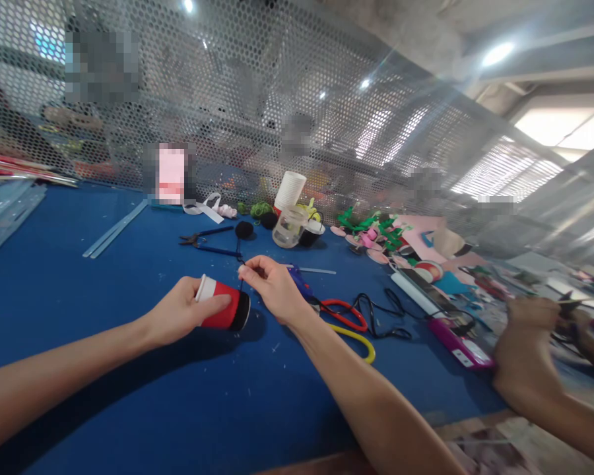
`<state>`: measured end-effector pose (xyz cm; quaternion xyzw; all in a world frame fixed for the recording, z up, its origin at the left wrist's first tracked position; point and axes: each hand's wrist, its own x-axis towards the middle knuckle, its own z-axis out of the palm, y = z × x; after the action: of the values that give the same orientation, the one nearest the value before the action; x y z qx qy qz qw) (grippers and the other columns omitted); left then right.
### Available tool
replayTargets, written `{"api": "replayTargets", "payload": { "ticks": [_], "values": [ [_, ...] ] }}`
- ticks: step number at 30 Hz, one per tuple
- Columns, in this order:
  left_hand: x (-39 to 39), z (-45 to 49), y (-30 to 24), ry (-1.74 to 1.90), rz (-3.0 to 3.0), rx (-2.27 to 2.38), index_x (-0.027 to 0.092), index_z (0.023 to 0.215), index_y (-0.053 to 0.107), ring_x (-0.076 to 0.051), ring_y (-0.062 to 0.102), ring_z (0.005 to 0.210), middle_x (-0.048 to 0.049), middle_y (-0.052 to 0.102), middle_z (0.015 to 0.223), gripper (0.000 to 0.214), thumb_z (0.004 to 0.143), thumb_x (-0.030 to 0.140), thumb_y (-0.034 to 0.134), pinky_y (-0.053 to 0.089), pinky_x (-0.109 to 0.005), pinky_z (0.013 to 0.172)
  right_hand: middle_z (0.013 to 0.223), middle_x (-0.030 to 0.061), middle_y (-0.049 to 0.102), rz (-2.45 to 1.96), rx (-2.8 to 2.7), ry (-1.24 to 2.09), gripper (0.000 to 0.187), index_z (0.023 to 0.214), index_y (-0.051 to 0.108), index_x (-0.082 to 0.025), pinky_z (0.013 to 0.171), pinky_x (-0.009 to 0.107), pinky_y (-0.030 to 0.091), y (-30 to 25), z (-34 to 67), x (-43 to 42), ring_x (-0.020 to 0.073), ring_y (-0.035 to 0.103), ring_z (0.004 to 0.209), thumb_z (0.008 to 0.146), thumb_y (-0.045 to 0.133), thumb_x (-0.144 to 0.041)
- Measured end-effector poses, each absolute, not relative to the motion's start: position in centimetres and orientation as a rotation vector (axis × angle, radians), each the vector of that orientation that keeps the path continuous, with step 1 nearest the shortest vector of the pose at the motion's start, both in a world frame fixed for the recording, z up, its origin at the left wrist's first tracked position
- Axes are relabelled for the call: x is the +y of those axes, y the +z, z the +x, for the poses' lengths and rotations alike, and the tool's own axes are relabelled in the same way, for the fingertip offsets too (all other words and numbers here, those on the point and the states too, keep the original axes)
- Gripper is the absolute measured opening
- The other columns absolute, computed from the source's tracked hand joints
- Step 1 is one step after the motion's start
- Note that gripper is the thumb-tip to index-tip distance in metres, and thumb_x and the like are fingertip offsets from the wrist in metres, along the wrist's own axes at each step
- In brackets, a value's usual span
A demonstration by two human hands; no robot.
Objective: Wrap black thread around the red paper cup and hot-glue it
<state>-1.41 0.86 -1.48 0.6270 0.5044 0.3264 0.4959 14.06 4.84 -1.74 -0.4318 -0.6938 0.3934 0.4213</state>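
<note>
A paper cup lies on its side in the grip of my left hand. Its rim is white, its middle is covered in red, and a black band wraps the end facing right. My right hand is closed in a pinch on black yarn just above that band. The strand runs up toward a small black yarn ball on the table. Pliers with dark blue handles lie open behind the cup. Scissors with red and yellow handles rest beside my right forearm.
Stacked white cups, a clear plastic cup and green yarn stand along the perforated metal screen. A purple glue gun with black cord lies to the right. Another person's hand works at the far right.
</note>
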Motion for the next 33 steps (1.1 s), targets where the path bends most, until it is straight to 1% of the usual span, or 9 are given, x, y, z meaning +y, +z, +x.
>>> {"api": "replayTargets", "payload": {
  "ticks": [10, 19, 22, 28, 33],
  "values": [
    [0.31, -1.55, -1.47, 0.826, 1.596, 1.218, 0.014, 0.051, 0.046, -0.006, 0.029, 0.043, 0.0046, 0.038, 0.046, 0.027, 0.064, 0.037, 0.050, 0.022, -0.018, 0.038, 0.066, -0.0003, 0.055, -1.103, -1.735, 1.067, 0.016, 0.069, 0.051, -0.015, 0.059, 0.023, 0.038, -2.03, 13.87, 4.78, 0.0095, 0.049, 0.059, 0.069, 0.051, -0.031],
    [0.39, -1.68, -1.65, 0.874, 1.666, 1.212, 0.013, 0.051, 0.047, -0.005, 0.026, 0.042, 0.0056, 0.035, 0.045, 0.026, 0.065, 0.036, 0.050, 0.021, -0.017, 0.036, 0.065, -0.0005, 0.053, -1.108, -1.761, 1.078, 0.016, 0.069, 0.051, -0.014, 0.058, 0.023, 0.037, -2.45, 13.73, 4.91, 0.0094, 0.047, 0.059, 0.069, 0.052, -0.030],
    [0.36, -1.73, -1.69, 0.884, 1.679, 1.214, 0.013, 0.051, 0.046, -0.005, 0.027, 0.042, 0.0051, 0.036, 0.045, 0.027, 0.065, 0.036, 0.050, 0.022, -0.017, 0.037, 0.064, -0.0011, 0.052, -1.135, -1.767, 1.097, 0.016, 0.069, 0.051, -0.015, 0.055, 0.023, 0.037, -2.51, 13.72, 4.90, 0.0087, 0.046, 0.056, 0.070, 0.052, -0.031],
    [0.54, -1.89, -1.97, 0.877, 1.748, 1.206, 0.014, 0.047, 0.041, -0.005, 0.025, 0.041, 0.0058, 0.031, 0.044, 0.029, 0.065, 0.035, 0.050, 0.019, -0.017, 0.036, 0.057, -0.0032, 0.048, -1.224, -1.799, 1.136, 0.014, 0.067, 0.050, -0.016, 0.048, 0.021, 0.034, -2.32, 13.80, 4.81, 0.0072, 0.042, 0.050, 0.070, 0.051, -0.030],
    [0.46, -1.95, -2.04, 0.873, 1.763, 1.185, 0.014, 0.047, 0.042, -0.005, 0.026, 0.041, 0.0055, 0.032, 0.045, 0.029, 0.066, 0.035, 0.049, 0.020, -0.017, 0.037, 0.054, -0.0040, 0.045, -1.233, -1.843, 1.112, 0.015, 0.066, 0.050, -0.016, 0.046, 0.019, 0.031, -2.05, 13.88, 4.82, 0.0063, 0.038, 0.047, 0.070, 0.051, -0.030]
  ]
}}
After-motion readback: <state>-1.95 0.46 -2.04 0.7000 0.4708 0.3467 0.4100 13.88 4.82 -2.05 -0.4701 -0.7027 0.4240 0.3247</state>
